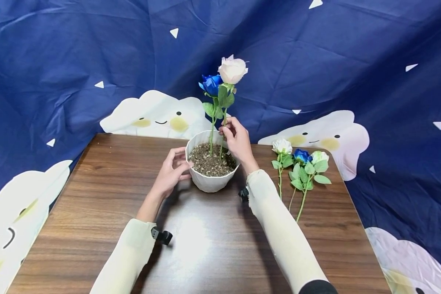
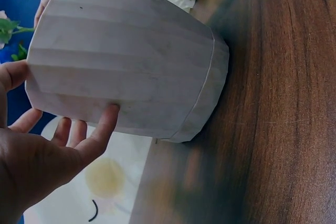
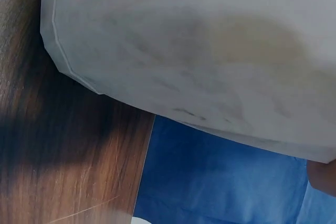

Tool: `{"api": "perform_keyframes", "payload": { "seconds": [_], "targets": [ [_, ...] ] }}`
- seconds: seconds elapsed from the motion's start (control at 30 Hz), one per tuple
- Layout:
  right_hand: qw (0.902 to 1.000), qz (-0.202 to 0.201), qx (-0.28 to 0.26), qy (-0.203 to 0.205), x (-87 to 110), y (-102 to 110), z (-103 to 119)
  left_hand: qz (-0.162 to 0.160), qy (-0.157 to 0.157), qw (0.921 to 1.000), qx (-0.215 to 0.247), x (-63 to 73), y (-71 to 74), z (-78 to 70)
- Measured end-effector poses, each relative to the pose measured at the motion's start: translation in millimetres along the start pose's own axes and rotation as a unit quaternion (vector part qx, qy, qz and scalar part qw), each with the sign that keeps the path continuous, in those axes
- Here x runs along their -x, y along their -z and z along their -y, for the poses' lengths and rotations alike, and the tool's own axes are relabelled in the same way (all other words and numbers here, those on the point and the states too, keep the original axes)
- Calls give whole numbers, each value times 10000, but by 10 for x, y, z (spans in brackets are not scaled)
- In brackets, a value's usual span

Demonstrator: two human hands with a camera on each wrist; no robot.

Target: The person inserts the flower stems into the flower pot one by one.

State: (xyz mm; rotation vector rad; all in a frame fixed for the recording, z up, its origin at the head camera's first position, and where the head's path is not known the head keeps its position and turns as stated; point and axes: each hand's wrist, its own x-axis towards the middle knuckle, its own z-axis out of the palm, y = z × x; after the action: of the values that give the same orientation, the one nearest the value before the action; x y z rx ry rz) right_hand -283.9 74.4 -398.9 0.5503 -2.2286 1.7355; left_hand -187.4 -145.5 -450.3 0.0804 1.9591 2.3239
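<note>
A white flowerpot (image 1: 210, 182) filled with dark soil (image 1: 206, 163) stands on the wooden table. My left hand (image 1: 172, 173) holds it at its left side, curved fingers and thumb against the rim and wall. The left wrist view shows those fingertips (image 2: 112, 109) touching the faceted side. With thumb and fingers, my right hand (image 1: 238, 139) pinches the stem of a pale pink rose (image 1: 233, 70) over the pot's right side; its lower end reaches the soil. A blue rose (image 1: 210, 85) stands upright in the soil beside it. The right wrist view is mostly filled by the pot (image 3: 184, 51).
At the table's right lie a white rose (image 1: 281, 146), a blue rose (image 1: 301, 155) and a greenish-white rose (image 1: 319, 157), stems toward me. A dark blue cloth (image 1: 297, 53) with clouds hangs behind the wooden table (image 1: 121, 175).
</note>
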Motion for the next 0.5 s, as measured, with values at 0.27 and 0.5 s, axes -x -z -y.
{"api": "perform_keyframes", "payload": {
  "seconds": [0.27,0.5],
  "targets": [
    [9993,56,360,40,0,21,-37,-14,21,10000,-45,4,-7,2],
    [9951,169,961,140,2,27,-23,5,19,10000,-49,25,-20,-28]
  ]
}}
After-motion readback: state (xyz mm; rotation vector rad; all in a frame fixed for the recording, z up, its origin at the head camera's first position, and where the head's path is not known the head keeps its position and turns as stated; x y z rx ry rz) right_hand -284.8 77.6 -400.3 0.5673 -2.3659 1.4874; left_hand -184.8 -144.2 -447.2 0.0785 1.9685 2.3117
